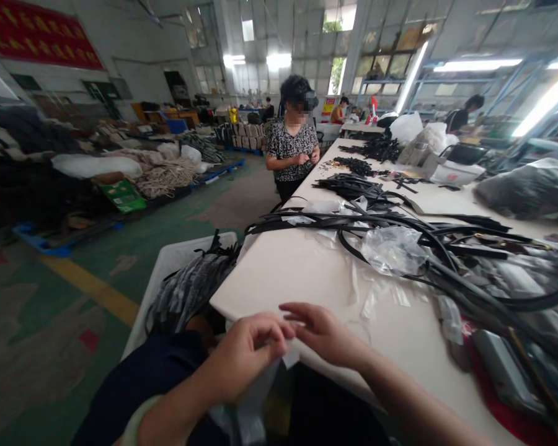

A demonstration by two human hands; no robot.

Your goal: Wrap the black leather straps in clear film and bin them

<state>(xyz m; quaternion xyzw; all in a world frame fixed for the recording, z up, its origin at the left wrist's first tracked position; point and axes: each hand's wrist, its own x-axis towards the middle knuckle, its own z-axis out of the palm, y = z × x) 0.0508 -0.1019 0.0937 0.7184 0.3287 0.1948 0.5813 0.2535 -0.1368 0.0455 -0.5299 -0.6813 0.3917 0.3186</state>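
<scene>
My left hand is over the near edge of the white table, fingers curled in with thumb and fingertips close together. A piece of translucent plastic shows just under those fingertips, and more pale plastic hangs below the hand. My right hand comes in from the right, its fingers stretched out and reaching the left fingertips. Whether the right fingertips touch the plastic is hidden. Beyond both hands lies the bare near part of the table.
Long black straps and a crumpled clear bag lie across the table. At left stands a white bin with wrapped black strips. A co-worker is at the table's far left side. A grey case lies at right.
</scene>
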